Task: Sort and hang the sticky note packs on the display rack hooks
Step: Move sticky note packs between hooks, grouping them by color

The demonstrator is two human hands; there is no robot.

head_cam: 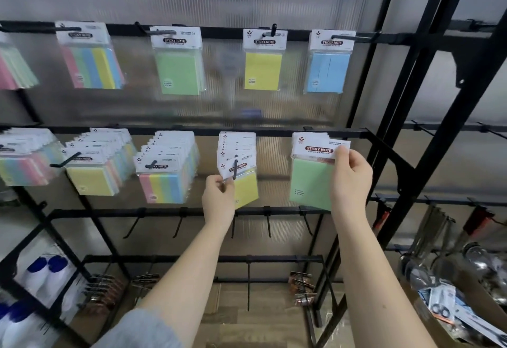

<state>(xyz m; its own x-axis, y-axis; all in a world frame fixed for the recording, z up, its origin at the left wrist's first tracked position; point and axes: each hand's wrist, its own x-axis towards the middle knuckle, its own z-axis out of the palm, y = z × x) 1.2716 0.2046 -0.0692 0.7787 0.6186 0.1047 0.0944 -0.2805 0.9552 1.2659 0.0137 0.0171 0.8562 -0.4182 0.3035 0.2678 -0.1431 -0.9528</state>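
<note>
1. My grey sleeve (142,331) sits nearest, at the bottom of the view, with both bare forearms reaching up and away toward the display rack (354,133).
2. My left hand (218,199) has its fingers curled, pinching the lower left corner of the header card of a yellow pack (245,187). That pack is at the front of a row on a black hook (235,169) of the middle bar.
3. My right hand (349,177) grips the right edge of a green pack (310,183), thumb and fingers closed on its white "STICKY NOTE" card, held up against the middle bar at the far right (whether it is threaded on a hook I cannot tell).
4. Left of these on the same bar hang a striped multicolour row (164,180) and another yellow row (92,177).
5. The top bar carries single-colour packs: green (178,73), yellow (262,70) and blue (327,72), well apart from each other.
6. Near right, a cardboard box (466,287) holds metal utensils.
</note>
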